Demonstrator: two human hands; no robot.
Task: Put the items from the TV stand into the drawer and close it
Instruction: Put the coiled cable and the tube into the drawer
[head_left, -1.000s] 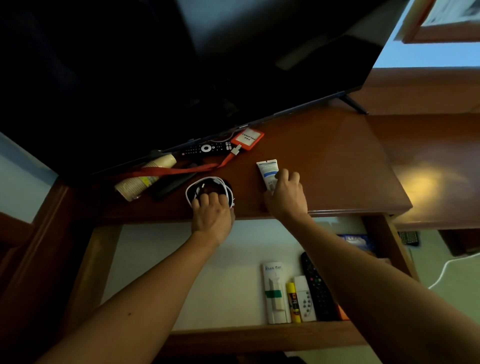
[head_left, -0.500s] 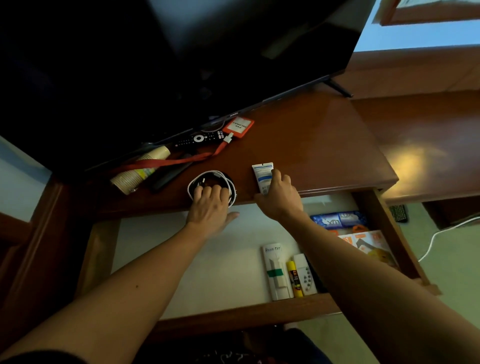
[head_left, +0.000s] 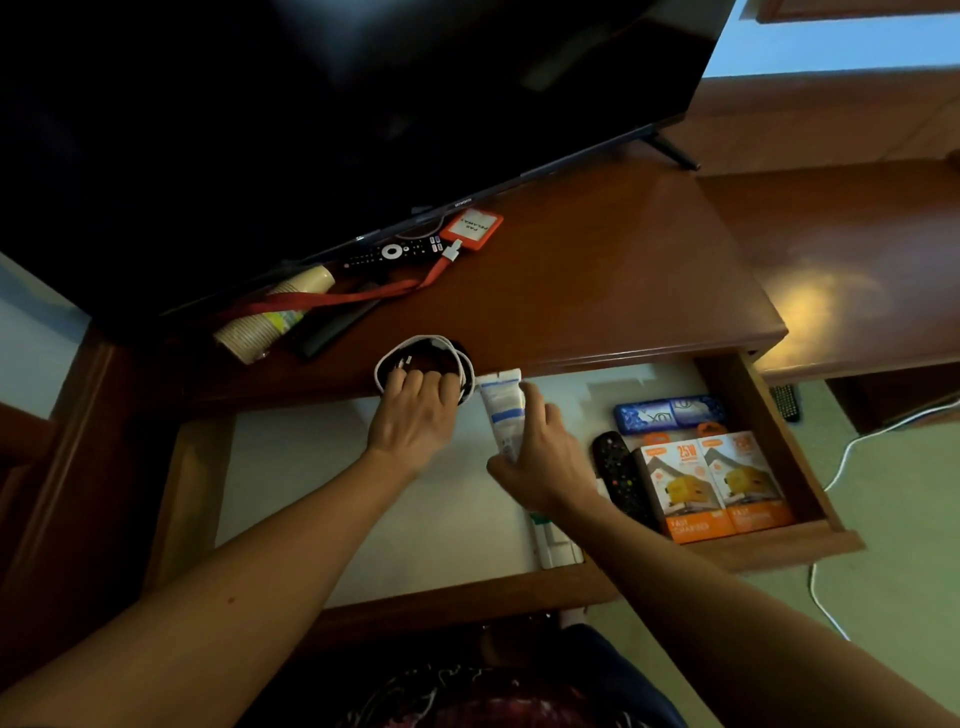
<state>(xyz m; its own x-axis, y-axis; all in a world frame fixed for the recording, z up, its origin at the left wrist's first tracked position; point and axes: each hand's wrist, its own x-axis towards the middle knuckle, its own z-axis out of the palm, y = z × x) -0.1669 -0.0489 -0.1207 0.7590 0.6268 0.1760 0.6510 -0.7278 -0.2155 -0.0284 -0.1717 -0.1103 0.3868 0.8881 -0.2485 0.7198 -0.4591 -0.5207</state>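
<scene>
- Right hand (head_left: 540, 457) grips the white tube (head_left: 503, 410), lifted off the TV stand (head_left: 597, 291) and held over the open drawer (head_left: 441, 499).
- Left hand (head_left: 415, 410) curls its fingers on the coiled white cable (head_left: 423, 358) at the stand's front edge.
- Step in hand: transfer of tube and cable into the drawer.
- Next move: lower the tube onto bare drawer floor, left of the black remote (head_left: 615, 467); draw the coil over the edge.
- Remaining on the stand: paper cups (head_left: 270, 317), red lanyard badge (head_left: 472, 228), TV remote (head_left: 389, 253).

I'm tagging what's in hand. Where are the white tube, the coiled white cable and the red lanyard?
white tube (head_left: 503, 410), head view, on its printed body.
coiled white cable (head_left: 415, 341), head view, on the loop's far arc.
red lanyard (head_left: 332, 299), head view, on the strap's middle.
</scene>
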